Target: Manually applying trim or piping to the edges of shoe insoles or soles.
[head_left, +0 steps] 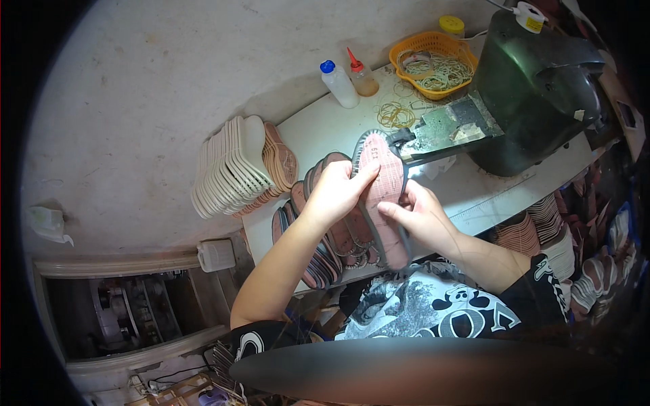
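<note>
A pink shoe upper seen from its insole side [384,203], with a dark gathered rim, is held up over the table's front part. My left hand [336,191] closes on its left edge near the upper end, thumb pressed on the pink face. Lower down on the right side, my right hand [424,215] pinches it, thumb on top and fingers hidden behind. Just beyond its upper end is the narrow work arm [443,132] of a dark green sewing machine [528,88]. Beneath my left forearm lies a row of similar pink and dark shoe pieces [323,267], partly covered.
Stacked white soles [230,169] and brown insoles [279,159] stand along the table's left edge. At the back are a blue-capped bottle [340,86], a red-tipped bottle [364,80], loose elastic bands [395,116] and an orange basket [439,46]. More soles [521,237] sit to the right.
</note>
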Tool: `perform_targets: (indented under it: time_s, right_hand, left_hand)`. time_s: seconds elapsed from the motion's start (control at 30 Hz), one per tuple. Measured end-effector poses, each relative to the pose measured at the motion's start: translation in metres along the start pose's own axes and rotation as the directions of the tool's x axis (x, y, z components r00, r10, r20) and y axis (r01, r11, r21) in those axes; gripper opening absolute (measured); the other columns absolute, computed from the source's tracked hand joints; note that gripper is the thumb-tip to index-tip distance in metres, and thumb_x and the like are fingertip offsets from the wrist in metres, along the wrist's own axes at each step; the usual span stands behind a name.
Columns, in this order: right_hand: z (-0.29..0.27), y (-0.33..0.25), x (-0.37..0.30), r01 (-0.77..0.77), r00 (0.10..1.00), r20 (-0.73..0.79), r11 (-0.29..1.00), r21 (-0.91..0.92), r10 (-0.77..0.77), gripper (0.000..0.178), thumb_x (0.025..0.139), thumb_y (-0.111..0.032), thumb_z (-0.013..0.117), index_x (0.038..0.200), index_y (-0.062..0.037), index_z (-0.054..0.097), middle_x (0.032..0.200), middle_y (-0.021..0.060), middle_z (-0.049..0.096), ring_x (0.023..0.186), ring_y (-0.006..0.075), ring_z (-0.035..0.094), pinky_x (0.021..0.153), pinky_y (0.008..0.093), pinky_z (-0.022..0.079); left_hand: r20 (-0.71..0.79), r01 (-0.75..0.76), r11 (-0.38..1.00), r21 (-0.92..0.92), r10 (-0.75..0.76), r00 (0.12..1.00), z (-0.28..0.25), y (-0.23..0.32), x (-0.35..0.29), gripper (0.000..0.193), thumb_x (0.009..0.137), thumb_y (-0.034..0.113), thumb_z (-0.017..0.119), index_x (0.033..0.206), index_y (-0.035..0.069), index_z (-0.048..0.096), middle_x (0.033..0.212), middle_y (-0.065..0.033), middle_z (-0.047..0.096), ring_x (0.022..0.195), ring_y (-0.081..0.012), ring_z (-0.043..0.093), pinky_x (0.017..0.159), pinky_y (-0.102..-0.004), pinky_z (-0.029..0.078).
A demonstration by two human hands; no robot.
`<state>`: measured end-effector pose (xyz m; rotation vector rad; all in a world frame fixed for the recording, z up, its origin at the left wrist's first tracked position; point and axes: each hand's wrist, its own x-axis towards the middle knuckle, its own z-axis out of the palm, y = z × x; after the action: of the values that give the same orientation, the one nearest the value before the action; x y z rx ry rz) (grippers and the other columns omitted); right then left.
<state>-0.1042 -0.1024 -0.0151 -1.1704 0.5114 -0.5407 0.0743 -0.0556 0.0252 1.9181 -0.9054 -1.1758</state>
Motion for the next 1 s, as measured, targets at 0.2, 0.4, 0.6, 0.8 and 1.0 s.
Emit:
perform_targets:
  time_s: [0.2, 0.4, 0.6, 0.8, 1.0]
  right_hand:
    - [-0.025, -0.010, 0.010, -0.137, 0.986, 0.092, 0.990, -0.015, 0.138, 0.020, 0.088, -0.016, 0.062, 0.097, 0.0007, 0.056, 0.083, 0.0033, 0.064, 0.071, 0.0055, 0.057, 0.063, 0.0230, 0.047]
    - [-0.068, -0.024, -0.003, -0.152, 0.851, 0.433, 0.929, -0.339, 0.297, 0.027, 0.091, -0.026, 0.058, 0.096, 0.0005, 0.056, 0.079, 0.0020, 0.061, 0.067, 0.0079, 0.055, 0.061, 0.0257, 0.047]
    - [-0.076, -0.034, -0.018, -0.411, 0.862, 0.272, 0.904, -0.122, 0.428, 0.029, 0.094, -0.026, 0.056, 0.099, 0.0017, 0.059, 0.074, 0.0019, 0.061, 0.059, 0.0063, 0.057, 0.048, 0.0199, 0.047]
    - [-0.052, -0.035, 0.001, -0.291, 0.933, 0.212, 0.956, -0.035, 0.291, 0.027, 0.094, -0.029, 0.055, 0.094, -0.0028, 0.060, 0.069, 0.0002, 0.060, 0.053, 0.0051, 0.054, 0.043, 0.0189, 0.043]
    - [-0.008, -0.027, -0.024, -0.206, 0.942, 0.263, 0.978, -0.033, 0.207, 0.023, 0.093, -0.026, 0.058, 0.096, -0.0034, 0.061, 0.072, -0.0018, 0.059, 0.057, 0.0031, 0.051, 0.048, 0.0193, 0.040]
  left_hand:
    - [0.117, 0.052, 0.998, -0.040, -0.047, 0.992, -0.003, 0.001, -0.007, 0.046, 0.083, 0.040, 0.069, 0.085, -0.005, 0.059, 0.061, -0.0082, 0.060, 0.047, -0.0131, 0.058, 0.042, -0.0234, 0.047]
    - [-0.172, -0.020, 0.998, 0.064, 0.031, 0.985, 0.005, -0.003, -0.008, 0.043, 0.077, 0.039, 0.076, 0.071, 0.000, 0.057, 0.053, -0.0008, 0.052, 0.043, -0.0064, 0.048, 0.039, -0.0234, 0.037]
    - [-0.213, -0.065, 0.994, 0.089, 0.083, 0.974, -0.002, -0.005, 0.011, 0.047, 0.076, 0.042, 0.075, 0.066, 0.000, 0.055, 0.053, -0.0013, 0.052, 0.043, -0.0079, 0.048, 0.039, -0.0255, 0.037]
    - [-0.177, -0.040, 0.999, 0.006, 0.040, 0.983, -0.021, 0.013, 0.031, 0.047, 0.077, 0.044, 0.074, 0.066, 0.004, 0.053, 0.050, -0.0006, 0.048, 0.040, -0.0085, 0.044, 0.038, -0.0246, 0.036]
    - [-0.254, -0.344, 0.764, -0.546, 0.240, 0.937, -0.038, -0.035, -0.015, 0.032, 0.097, 0.035, 0.050, 0.087, 0.005, 0.056, 0.060, -0.0010, 0.052, 0.042, -0.0092, 0.044, 0.039, -0.0223, 0.037]
